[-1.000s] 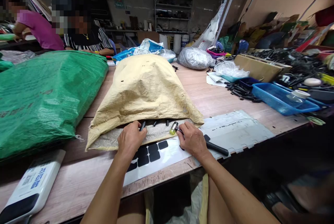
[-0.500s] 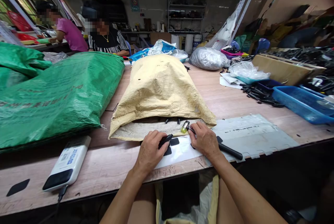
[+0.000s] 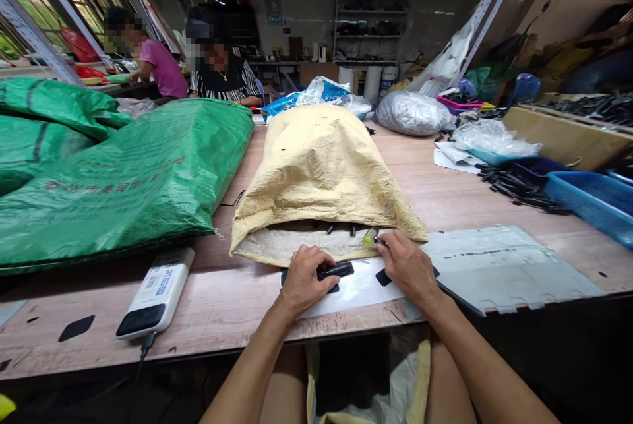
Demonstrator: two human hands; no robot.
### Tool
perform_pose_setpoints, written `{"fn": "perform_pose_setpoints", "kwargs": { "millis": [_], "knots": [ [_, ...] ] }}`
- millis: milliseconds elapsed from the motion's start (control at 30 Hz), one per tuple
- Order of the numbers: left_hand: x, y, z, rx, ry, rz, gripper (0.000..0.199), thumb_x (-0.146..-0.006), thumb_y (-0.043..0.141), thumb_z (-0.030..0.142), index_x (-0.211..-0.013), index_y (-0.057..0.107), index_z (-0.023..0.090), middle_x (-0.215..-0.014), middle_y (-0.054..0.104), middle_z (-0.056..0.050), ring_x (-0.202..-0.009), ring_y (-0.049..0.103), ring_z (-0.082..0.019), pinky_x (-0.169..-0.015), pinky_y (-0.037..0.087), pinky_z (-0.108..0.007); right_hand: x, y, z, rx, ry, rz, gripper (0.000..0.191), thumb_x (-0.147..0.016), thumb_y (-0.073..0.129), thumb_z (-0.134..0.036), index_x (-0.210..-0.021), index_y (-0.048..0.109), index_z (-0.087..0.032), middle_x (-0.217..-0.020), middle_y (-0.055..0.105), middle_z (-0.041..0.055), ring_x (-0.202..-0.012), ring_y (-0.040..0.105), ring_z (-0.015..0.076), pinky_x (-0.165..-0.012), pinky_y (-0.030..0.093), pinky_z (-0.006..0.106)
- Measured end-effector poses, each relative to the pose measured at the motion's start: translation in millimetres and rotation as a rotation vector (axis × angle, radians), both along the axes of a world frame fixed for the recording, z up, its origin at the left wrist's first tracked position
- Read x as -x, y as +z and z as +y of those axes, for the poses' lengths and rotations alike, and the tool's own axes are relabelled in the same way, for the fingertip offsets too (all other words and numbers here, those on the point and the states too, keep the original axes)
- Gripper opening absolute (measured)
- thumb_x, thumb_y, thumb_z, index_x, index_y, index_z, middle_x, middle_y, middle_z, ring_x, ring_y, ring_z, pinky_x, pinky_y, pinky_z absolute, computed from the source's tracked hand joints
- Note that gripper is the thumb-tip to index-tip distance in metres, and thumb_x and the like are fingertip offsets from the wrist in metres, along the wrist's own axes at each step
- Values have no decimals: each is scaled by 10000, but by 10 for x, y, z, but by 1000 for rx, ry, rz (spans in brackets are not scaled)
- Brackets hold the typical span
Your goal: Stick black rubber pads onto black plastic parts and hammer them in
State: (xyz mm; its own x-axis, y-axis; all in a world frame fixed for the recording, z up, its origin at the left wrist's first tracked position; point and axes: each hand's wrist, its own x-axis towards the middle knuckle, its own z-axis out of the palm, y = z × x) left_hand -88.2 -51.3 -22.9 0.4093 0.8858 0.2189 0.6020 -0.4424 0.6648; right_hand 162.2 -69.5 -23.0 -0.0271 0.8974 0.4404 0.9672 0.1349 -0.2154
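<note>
My left hand (image 3: 306,282) is closed round a slim black plastic piece (image 3: 340,270), which lies nearly level just above the table edge. In my right hand (image 3: 408,266), the fingers pinch the thin shaft of a small mallet. Its yellow-and-metal head (image 3: 368,238) is blurred and sits at the mouth of a cream woven sack (image 3: 321,167). The mallet's dark grip (image 3: 457,293) comes out under my right wrist, partly hidden. Small black pieces (image 3: 353,231) show in the sack's opening. Beneath my hands are a white sheet (image 3: 359,295) and flat black pads (image 3: 383,277).
Left are a green woven sack (image 3: 148,173) and a white power bank (image 3: 157,292) with a cable. A grey mat (image 3: 509,266) lies right, before black parts (image 3: 519,190) and a blue bin (image 3: 593,196). An open sack (image 3: 422,378) is between my knees. Two people sit beyond.
The view has swung slightly left, so the scene sits farther right. The black piece in my left hand has turned more level. The mallet head is now blurred.
</note>
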Motion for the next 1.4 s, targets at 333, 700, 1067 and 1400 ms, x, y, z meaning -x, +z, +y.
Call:
{"fn": "perform_pose_setpoints", "kwargs": {
  "millis": [333,700,1067,1400],
  "knots": [
    [-11,33,2,53,12,-22,148,-736,806,229,-870,749,254,-857,681,-4,-938,523,-226,-844,394,-356,440,285,-306,54,325,415,206,-1010,449,-297,-1050,637,-222,-914,636,41,-865,608,173,-785,480,304],
    [4,30,3,51,5,-16,51,-789,763,280,-831,759,251,-852,644,-22,-922,515,-223,-842,399,-356,650,190,-399,-21,305,353,258,-1020,413,-277,-1156,625,-220,-937,660,70,-846,647,182,-779,518,308],
    [-1,-4,10,43,21,-25,156,-772,774,265,-927,788,276,-835,639,-16,-915,517,-219,-855,412,-355,567,165,-394,-18,218,214,280,-1027,415,-302,-1192,628,-223,-953,661,57,-861,650,171,-783,498,272],
    [5,-19,20,42,16,-20,138,-789,759,294,-921,790,272,-828,654,-22,-915,528,-227,-849,419,-358,420,177,-367,-44,157,191,266,-1010,447,-320,-1146,661,-237,-952,685,50,-852,661,172,-756,483,272]
  ]
}}
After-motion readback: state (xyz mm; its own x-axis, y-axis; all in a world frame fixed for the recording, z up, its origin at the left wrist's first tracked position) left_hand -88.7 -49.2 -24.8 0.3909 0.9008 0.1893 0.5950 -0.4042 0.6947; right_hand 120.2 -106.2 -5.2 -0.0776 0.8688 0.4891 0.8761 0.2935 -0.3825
